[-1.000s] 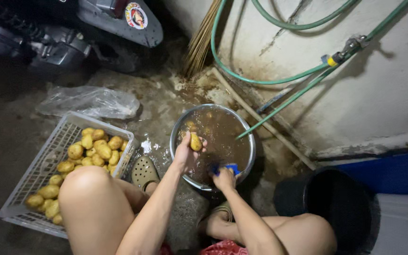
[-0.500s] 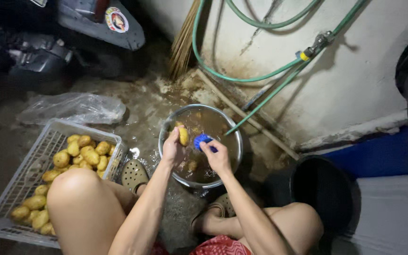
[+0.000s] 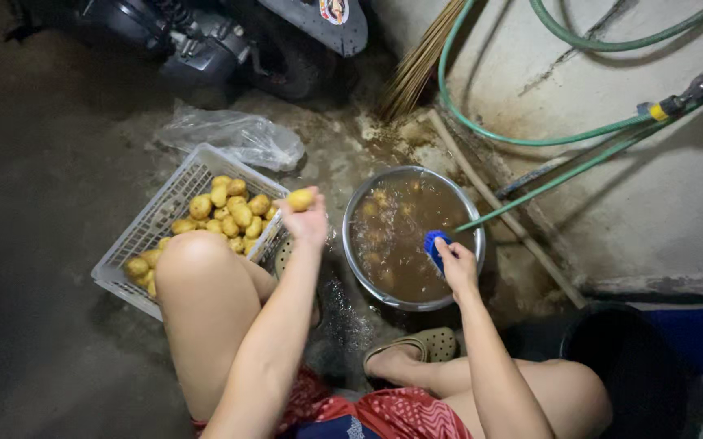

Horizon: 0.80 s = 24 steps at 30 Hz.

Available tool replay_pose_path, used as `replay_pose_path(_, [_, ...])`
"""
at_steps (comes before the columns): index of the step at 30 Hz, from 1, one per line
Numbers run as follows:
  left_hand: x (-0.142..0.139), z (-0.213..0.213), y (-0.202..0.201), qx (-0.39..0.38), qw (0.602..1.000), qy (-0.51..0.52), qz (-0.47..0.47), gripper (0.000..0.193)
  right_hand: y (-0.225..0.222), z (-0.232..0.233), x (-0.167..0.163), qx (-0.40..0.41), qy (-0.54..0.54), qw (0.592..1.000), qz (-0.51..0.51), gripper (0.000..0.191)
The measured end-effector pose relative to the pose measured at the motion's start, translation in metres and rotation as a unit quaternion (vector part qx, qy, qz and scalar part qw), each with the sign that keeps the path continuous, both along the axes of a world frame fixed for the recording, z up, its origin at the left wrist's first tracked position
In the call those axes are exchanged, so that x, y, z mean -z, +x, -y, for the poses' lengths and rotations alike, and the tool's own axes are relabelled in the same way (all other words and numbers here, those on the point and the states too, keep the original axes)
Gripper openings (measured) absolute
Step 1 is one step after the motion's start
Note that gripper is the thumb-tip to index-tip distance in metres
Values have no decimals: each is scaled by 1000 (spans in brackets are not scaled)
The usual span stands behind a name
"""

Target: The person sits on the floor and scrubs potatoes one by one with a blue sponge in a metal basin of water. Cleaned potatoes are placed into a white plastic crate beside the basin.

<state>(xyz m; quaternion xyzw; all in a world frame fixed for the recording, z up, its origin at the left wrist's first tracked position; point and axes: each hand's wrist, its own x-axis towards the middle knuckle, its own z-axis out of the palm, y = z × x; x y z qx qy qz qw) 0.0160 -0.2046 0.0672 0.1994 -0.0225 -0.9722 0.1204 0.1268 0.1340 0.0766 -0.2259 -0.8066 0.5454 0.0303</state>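
Already many washed yellow potatoes (image 3: pixel 225 213) fill the white plastic basket (image 3: pixel 144 236) beside the left hand (image 3: pixel 306 221), which grips one small yellow potato (image 3: pixel 300 199); the right hand (image 3: pixel 454 262) clasps a blue scrubber (image 3: pixel 434 246) above the round metal basin (image 3: pixel 465 211), where apparently several remain in muddy water.

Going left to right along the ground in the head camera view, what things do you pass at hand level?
White plastic crate of potatoes → left hand holding a potato → metal basin of muddy water → right hand holding a blue brush → black bucket.
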Motion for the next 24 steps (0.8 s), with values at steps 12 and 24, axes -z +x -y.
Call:
replay_pose_path(12, [54,-92,82,340,531,-772,-85,40,18,-9,38,71,7,996,59,43])
replay_pose_path(24, [98,-100,94,471,118,-861,-150,56,25,-7,109,-29,130,985,113,58])
